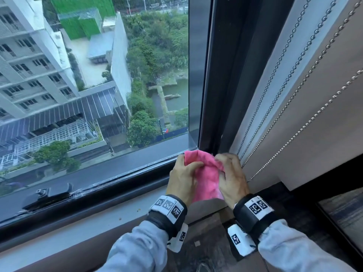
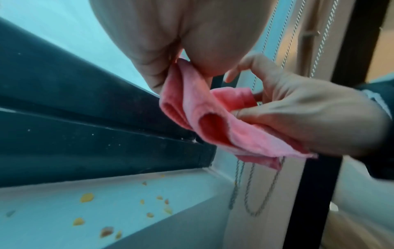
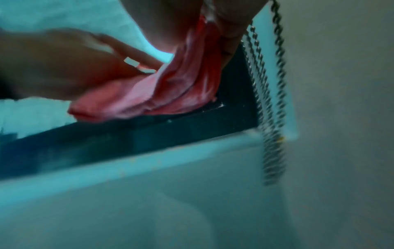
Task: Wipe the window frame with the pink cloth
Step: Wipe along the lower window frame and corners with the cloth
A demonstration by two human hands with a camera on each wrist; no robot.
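Observation:
The pink cloth (image 1: 204, 173) is bunched between both hands at the lower right corner of the dark window frame (image 1: 125, 179). My left hand (image 1: 183, 176) grips its left side, thumb curled over the fabric. My right hand (image 1: 231, 173) pinches the right side. In the left wrist view the cloth (image 2: 213, 118) hangs in folds just off the black frame rail (image 2: 95, 134), pinched by the left hand (image 2: 177, 67) above and held by the right hand (image 2: 298, 118). In the blurred right wrist view the cloth (image 3: 170, 91) lies against the frame corner (image 3: 224, 114).
Beaded blind chains (image 1: 275, 99) hang right beside my right hand, against the beige blind (image 1: 314, 124). A pale sill (image 2: 106, 210) below the frame carries several yellow crumbs (image 2: 86, 197). A black window latch (image 1: 49, 195) sits on the bottom rail at the left.

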